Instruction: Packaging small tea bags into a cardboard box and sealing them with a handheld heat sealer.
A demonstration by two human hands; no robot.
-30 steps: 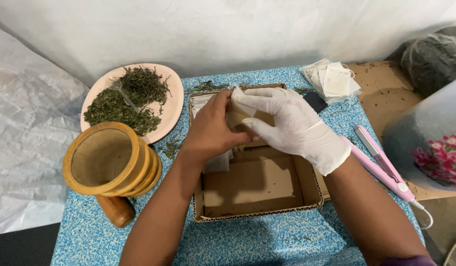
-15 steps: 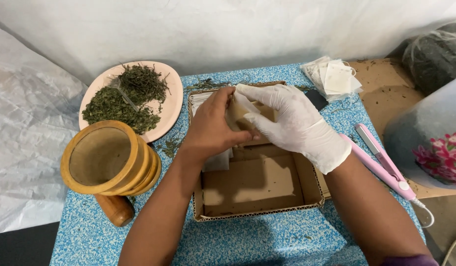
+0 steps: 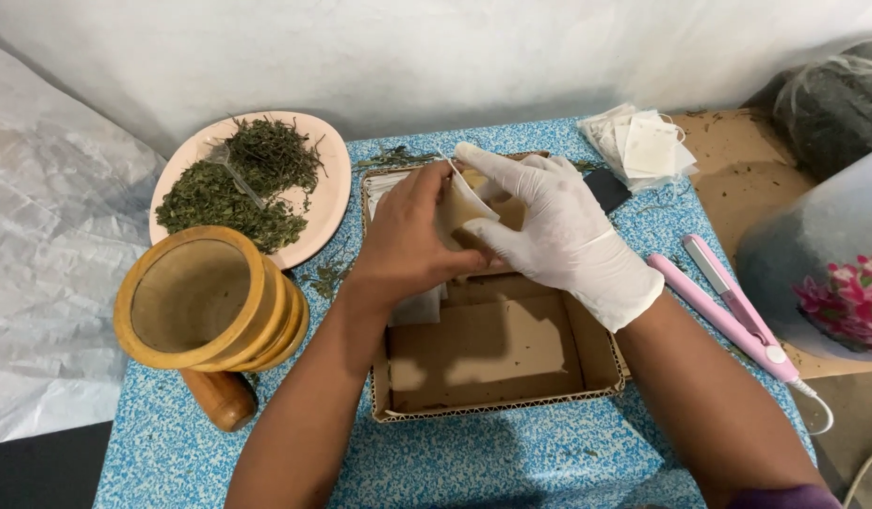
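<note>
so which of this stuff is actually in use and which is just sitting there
In use: left hand, gloved right hand, small paper bag held between them, cardboard tray beneath.

Lying about: plate of dried herbs, wooden mortar, stack of bags, pink sealer.

Mortar (image 3: pixel 205 300) left of box (image 3: pixel 497 363) (plate (image 3: pixel 252 184) behind) — sealer (image 3: pixel 728 306) rt.

Pink plate (image 3: pixel 327 203) upper left of frame, w/ dried green herbs (image 3: pixel 238 184) heaped on it. Wooden mortar (image 3: pixel 205 302) at left, lying tilted, mouth toward cam; wooden pestle (image 3: pixel 219 396) just below it. Loose herb bits on the blue speckled desk (image 3: pixel 511 457) near the plate. Stack of white paper bags (image 3: pixel 643 146) upper right. Pink flat sealer (image 3: pixel 728 306) at right w/ white cord. Floral-print plastic bag (image 3: pixel 831 264) far right. Crumpled white sheet (image 3: pixel 49 283) far left.
</note>
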